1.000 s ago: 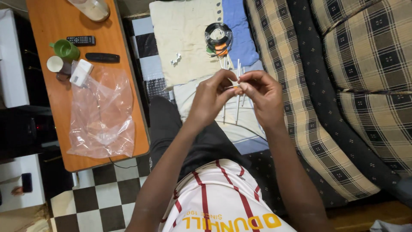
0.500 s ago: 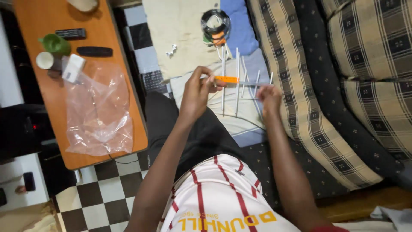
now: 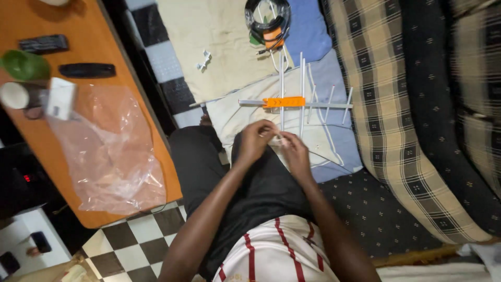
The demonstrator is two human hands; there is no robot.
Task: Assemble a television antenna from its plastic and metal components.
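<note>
Orange wooden table [image 3: 130, 94], clear plastic bag [image 3: 107, 151], two black remotes [image 3: 87, 70], green lid [image 3: 23, 65], white box [image 3: 61, 97]

Orange wooden surface [image 3: 130, 94] at left, carrying a clear plastic bag [image 3: 112, 156], green round lid [image 3: 23, 65], two black remotes [image 3: 86, 70]. Floor [image 3: 146, 235] black-and-white checkered. Silver metal antenna with orange centre block [image 3: 284, 102] mid-frame on cream cloth [image 3: 219, 31]. Tan-and-black plaid sofa cushion [image 3: 391, 120] right. White shirt with red stripes [image 3: 271, 256] at bottom.

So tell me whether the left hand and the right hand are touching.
Touching. The head view shows the left hand and right hand meeting at the fingertips around a small white part, below the antenna.
</note>
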